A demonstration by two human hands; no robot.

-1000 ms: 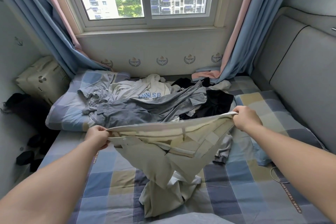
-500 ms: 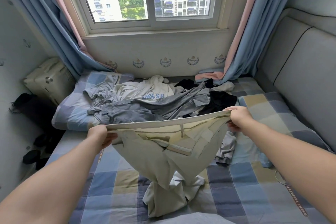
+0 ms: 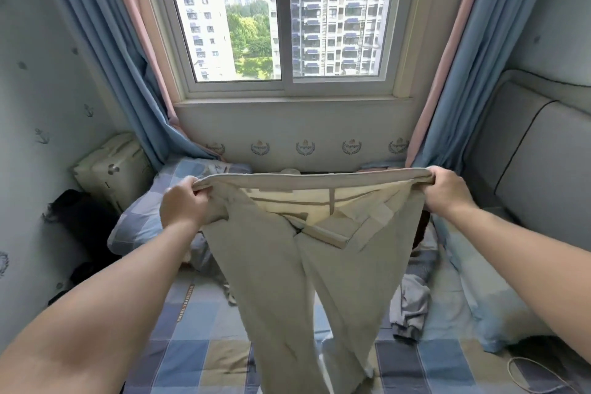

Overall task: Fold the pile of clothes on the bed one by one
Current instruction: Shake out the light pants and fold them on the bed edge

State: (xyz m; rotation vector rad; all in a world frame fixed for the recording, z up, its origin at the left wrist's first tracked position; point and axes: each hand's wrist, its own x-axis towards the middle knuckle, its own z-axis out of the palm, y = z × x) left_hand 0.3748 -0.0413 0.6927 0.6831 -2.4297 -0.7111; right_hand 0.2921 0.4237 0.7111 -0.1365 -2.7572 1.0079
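1. The beige trousers (image 3: 287, 265) are one pair. They are held up in the air above the bed (image 3: 204, 358). The waistband is stretched level and its inner side faces the camera. Two legs hang down, and I cannot tell if their ends touch the bed.
2. The left grip (image 3: 184, 205) has its fingers curled round the left end of the waistband. The right grip (image 3: 447, 190) holds the right end in the same way. Both are closed tight on the cloth.
3. The cloth looks light, soft and limp, and neither fragile nor slippery. The waistband seems to be the firmest part, so its two ends are a good place to hold. The loose legs will probably swing and twist.
4. Most of the clothes pile is hidden behind the trousers. I can count one grey garment (image 3: 412, 307) lying at the right and a piece of another (image 3: 204, 256) at the left, no more.
5. Further out there are two pillows, one checked (image 3: 140, 224) and one pale blue (image 3: 499, 326). There is also one cream suitcase (image 3: 112, 169) and one window (image 3: 281, 9).
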